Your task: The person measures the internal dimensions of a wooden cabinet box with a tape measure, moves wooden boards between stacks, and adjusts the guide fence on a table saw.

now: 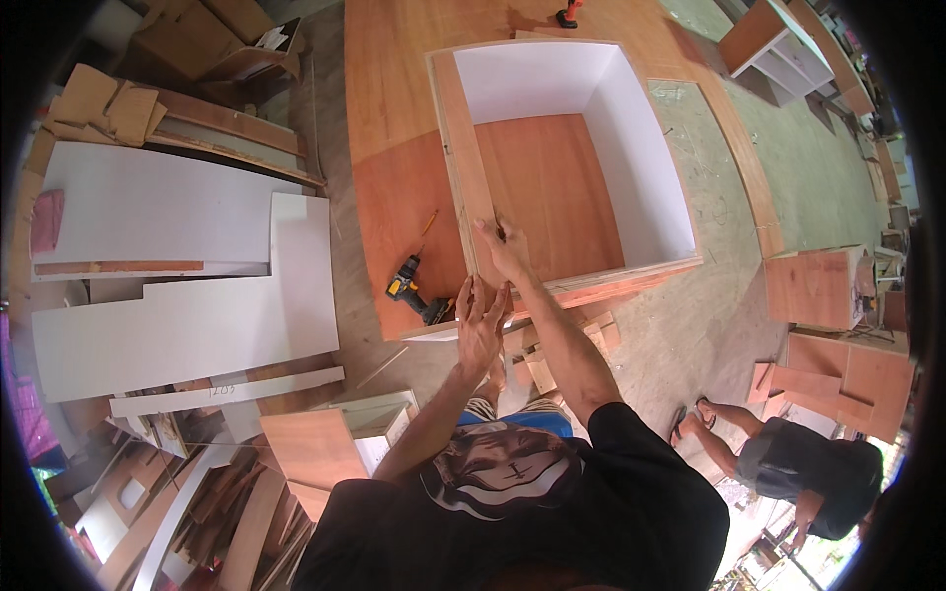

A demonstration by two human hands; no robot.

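A plywood box [641,148] with white inner walls and a reddish-brown bottom lies open side up before me. A wooden strip [465,133] runs along its left side. My left hand [480,330] rests at the box's near left corner, fingers stretched out and slightly apart. Just beyond it, my right hand [506,254] is closed at the strip's near part, its thumb on the wood. Something small and dark shows by its fingers, too small to name. Left of the box a black and yellow cordless drill [404,286] lies on a plywood sheet [394,187], near a thin orange stick [431,221].
A red and black power tool [569,15] lies at the far end. White panels [197,295] are stacked on the left, above wood offcuts [246,532]. A small cabinet [310,443] stands at my left. Another person [808,473] is at the lower right, near wooden boxes [818,286].
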